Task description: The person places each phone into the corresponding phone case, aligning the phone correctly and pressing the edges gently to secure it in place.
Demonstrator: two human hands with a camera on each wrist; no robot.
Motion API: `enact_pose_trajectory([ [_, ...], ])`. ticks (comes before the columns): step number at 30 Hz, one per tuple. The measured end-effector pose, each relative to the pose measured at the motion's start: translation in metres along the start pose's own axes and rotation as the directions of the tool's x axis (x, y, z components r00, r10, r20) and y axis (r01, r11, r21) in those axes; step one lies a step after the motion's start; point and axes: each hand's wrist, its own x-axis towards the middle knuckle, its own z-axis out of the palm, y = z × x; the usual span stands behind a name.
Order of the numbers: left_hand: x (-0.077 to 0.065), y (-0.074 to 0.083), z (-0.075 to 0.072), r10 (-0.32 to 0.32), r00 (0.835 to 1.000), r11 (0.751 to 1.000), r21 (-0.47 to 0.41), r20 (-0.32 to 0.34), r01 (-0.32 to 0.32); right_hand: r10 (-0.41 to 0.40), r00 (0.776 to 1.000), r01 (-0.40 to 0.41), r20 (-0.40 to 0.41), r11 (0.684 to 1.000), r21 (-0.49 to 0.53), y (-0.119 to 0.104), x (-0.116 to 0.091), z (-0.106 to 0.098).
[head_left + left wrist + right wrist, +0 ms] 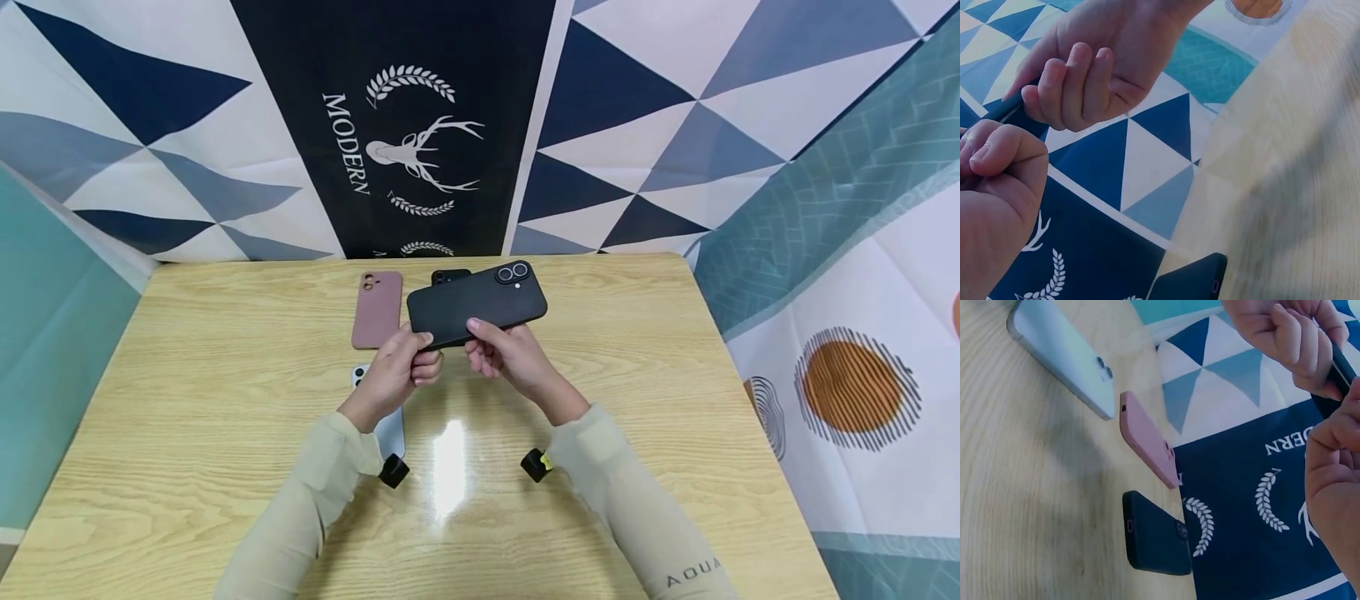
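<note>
We see the wooden worktop (225,350) bare along both side edges and across the near strip by the sleeves; the phones and cases sit bunched toward the far edge, close to the backdrop (420,125).

Held above the worktop's middle is a black phone (476,304), back up, its twin camera lenses at the right far corner. Left hand (393,375) grips its near left end, thumb on top and fingers curled beneath. Right hand (506,354) pinches the near long edge just right of the left hand, fingertips on the back and the rest folded under. The two hands are almost touching.

On the worktop: a pink case (377,308) lies just left of the held phone, lengthwise toward the backdrop. A black case (448,276) lies behind the phone, mostly hidden in the head view, plain in the right wrist view (1154,534). A white phone (388,425) lies back up under the left forearm, lenses showing at its far end.

Writing: the backdrop reads "MODERN" beside a stag's head and laurel sprigs. The right sleeve (645,517) reads "AQUA"; the rest is cut off.
</note>
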Motion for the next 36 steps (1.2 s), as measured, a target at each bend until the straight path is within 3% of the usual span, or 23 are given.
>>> enact_pose_trajectory([
  [6,0.001,0.003,0.0,-0.005,1.0,1.0,-0.001,0.0,0.005,-0.001,0.999,0.002,-0.048,1.0,0.024,0.005,0.002,0.005],
  [10,0.002,0.003,0.001,-0.006,1.0,1.0,-0.013,-0.004,0.006,0.006,1.0,-0.006,0.003,0.999,0.043,0.01,0.003,0.007],
  [14,0.002,0.003,0.003,-0.014,1.0,1.0,-0.007,-0.001,0.014,-0.009,0.998,0.01,0.06,1.0,-0.009,0.013,0.005,0.01],
  [23,0.0,0.004,0.006,-0.035,0.999,0.999,-0.02,0.007,0.035,0.0,1.0,-0.002,0.028,0.999,0.047,0.008,0.008,0.015],
  [29,-0.005,0.009,-0.004,-0.133,0.991,0.988,0.081,0.01,0.132,0.023,0.999,-0.025,0.032,0.997,0.078,0.006,0.004,0.012],
  [32,-0.007,0.012,-0.012,-0.165,0.986,0.979,0.121,-0.014,0.166,0.045,0.998,-0.049,0.052,0.995,0.088,0.007,0.001,0.009],
  [36,-0.008,0.016,-0.02,-0.143,0.985,0.979,0.133,-0.095,0.155,0.092,0.993,-0.099,0.074,0.991,0.089,0.008,-0.002,0.004],
])
